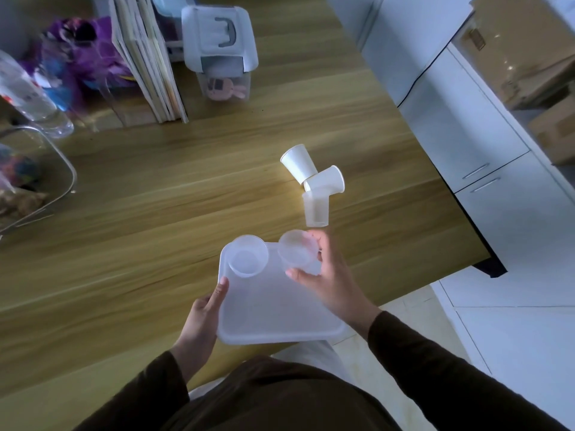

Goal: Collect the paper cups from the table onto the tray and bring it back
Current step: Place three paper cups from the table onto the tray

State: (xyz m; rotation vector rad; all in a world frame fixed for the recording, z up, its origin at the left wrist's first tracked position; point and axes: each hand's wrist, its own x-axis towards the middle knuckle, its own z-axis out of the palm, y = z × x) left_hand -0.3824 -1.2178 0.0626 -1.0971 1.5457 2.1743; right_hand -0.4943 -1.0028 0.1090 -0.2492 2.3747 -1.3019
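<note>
A white tray (280, 315) rests on the near edge of the wooden table (155, 213), partly overhanging it. My left hand (203, 309) grips the tray's left rim. One white paper cup (249, 256) stands upright in the tray's far left corner. My right hand (323, 281) holds a second cup (295, 251) upright over the tray's far right corner. Beyond the tray, three more white cups lie or lean together on the table: one (297, 163) at the back, one (326, 180) tipped to the right, one (315, 208) nearest the tray.
A clear lidded storage box (219, 51) and upright books (146, 63) stand at the back of the table. A plastic bottle (28, 94) and a clear bin (28, 178) sit at the left. White cabinets (466, 126) and cardboard boxes (529, 48) are to the right.
</note>
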